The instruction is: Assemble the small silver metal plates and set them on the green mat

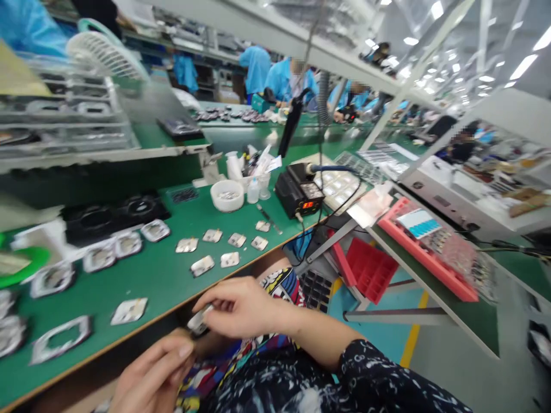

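My right hand (243,307) holds a small white, flat part (198,322) between thumb and fingers, just past the table's front edge and above my lap. My left hand (152,373) is close beside it, its thumb and fingers pressed together; whether anything is in them is hidden. Similar small white parts (202,265) lie in loose rows on the green table (167,287), and another white part (129,311) rests further left. An open silvery frame (60,339) lies near the front edge, with several rounded silvery housings (100,256) behind it.
A black soldering station (299,192) with a lit red display stands at the back right, its cables hanging past the edge. A white bowl (227,196), small bottle (253,190) and tweezers (270,219) are nearby. Red trays (372,269) sit right. People in blue work beyond.
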`<state>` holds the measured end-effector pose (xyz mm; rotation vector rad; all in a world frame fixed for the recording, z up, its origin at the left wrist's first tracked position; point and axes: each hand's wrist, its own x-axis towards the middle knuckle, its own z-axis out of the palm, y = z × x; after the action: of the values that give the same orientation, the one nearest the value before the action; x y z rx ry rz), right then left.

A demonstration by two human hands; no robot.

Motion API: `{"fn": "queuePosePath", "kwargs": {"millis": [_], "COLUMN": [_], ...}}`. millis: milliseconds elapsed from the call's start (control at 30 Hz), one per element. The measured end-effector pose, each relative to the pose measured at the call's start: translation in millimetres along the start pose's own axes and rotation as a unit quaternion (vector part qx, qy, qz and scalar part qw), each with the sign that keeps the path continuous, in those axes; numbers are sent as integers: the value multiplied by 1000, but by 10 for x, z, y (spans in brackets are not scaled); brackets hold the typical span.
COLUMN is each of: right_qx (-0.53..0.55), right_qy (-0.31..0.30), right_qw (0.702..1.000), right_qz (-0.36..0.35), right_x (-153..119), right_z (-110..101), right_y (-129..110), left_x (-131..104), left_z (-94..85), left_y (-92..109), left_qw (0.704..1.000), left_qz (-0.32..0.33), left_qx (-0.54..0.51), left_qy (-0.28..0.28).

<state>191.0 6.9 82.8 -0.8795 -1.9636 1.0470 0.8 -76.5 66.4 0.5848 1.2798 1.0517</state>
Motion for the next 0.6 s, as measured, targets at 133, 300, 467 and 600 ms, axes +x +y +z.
{"fn": "queuePosePath", "kwargs": {"millis": [133, 300, 467, 600], "right_qx": [36, 46, 40, 49], "right_qy": [6, 9, -4, -15], "right_qw": [997, 995, 994, 993], "right_qz": [64, 91, 98, 106], "right_x": [-12, 56, 42, 50], "right_z": [-56, -52, -32, -54], "right_y": [-123, -63, -52, -65], "left_x": [-56, 17, -20, -9], "left_z": [85, 26, -9, -34], "left_y": [64, 82, 98, 114], "left_qw": [996, 989, 983, 980], "left_qz": [46, 68, 68, 63], "left_qx": [-60, -112, -150, -171], "left_qy": [-56, -64, -78, -85]}}
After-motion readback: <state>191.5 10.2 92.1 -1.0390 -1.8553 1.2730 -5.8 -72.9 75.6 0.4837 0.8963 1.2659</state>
